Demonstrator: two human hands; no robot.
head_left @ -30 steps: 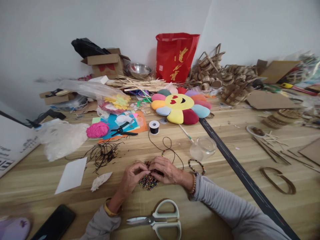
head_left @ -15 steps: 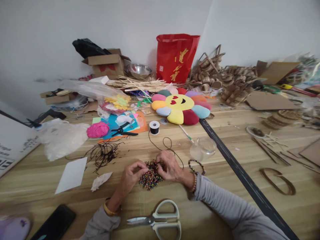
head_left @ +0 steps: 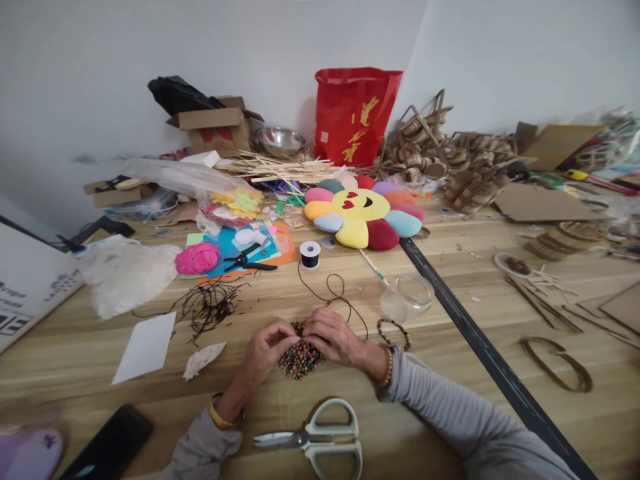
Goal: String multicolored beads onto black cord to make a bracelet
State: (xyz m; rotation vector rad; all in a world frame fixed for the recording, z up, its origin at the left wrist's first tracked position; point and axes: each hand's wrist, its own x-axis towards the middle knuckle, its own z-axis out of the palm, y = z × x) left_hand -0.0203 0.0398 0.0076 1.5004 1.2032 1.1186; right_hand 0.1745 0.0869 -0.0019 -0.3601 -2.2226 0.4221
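Observation:
Over a pile of small multicoloured beads (head_left: 301, 363), my left hand (head_left: 270, 343) and my right hand (head_left: 333, 337) meet at the fingertips. Both are closed in a pinch; whatever sits between the fingers is too small to make out. A thin black cord (head_left: 313, 291) runs from its spool (head_left: 310, 255), loops on the table and passes behind my right hand. A tiny reddish bead shows on the cord just above that hand. Beside my right wrist lies a beaded bracelet (head_left: 393, 333). White-handled scissors (head_left: 320, 438) lie nearer me, blades pointing left.
Left are cut black cords (head_left: 213, 307), white paper (head_left: 145, 347), crumpled tissue (head_left: 203, 361) and a phone (head_left: 110, 443). A clear jar (head_left: 407, 297) lies right of the cord. Behind are pliers (head_left: 245, 261), pink yarn (head_left: 197, 258), a flower cushion (head_left: 363, 213) and a red bag (head_left: 356, 117).
My right hand has moved left from the beads, bringing its fingertips to my left hand's. The reddish bead on the cord has come into view. My left hand stays almost where it was.

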